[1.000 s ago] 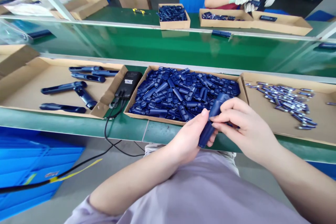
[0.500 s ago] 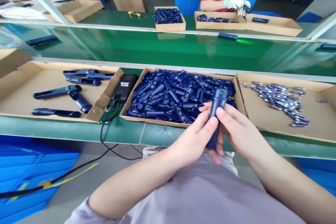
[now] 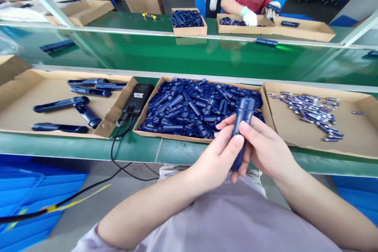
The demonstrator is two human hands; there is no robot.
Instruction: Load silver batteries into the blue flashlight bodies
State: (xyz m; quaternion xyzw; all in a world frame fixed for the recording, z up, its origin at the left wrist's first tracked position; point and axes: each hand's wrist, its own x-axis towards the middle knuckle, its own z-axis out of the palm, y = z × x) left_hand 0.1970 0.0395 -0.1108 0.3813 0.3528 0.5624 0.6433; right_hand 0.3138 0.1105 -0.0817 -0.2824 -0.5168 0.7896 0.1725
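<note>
A dark blue, flashlight-shaped plastic housing (image 3: 245, 108) is held between my two hands, its wider end pointing away from me. My left hand (image 3: 220, 155) wraps its left side, thumb pressed on the body. From the right, my right hand (image 3: 267, 145) grips it too, thumb on top and fingers beneath. Just beyond my hands lies a cardboard tray (image 3: 171, 138) heaped with small blue plastic parts (image 3: 191, 106). The tray on the right (image 3: 358, 136) holds small metallic and blue cylinders (image 3: 317, 110). Several long blue housings (image 3: 59, 104) lie in the left tray (image 3: 17, 114).
A black power bank (image 3: 138, 96) with cables stands between two trays. Behind runs a green conveyor belt (image 3: 177, 55) carrying blue housings. Across it, a co-worker's gloved hand (image 3: 249, 16) reaches into a tray. Blue crates (image 3: 35, 193) stand below the bench at left.
My hands still grip the housing, with the fingers slightly shifted around it. On the belt the housings have moved right. The co-worker's gloved hands have parted, one lowering into a tray.
</note>
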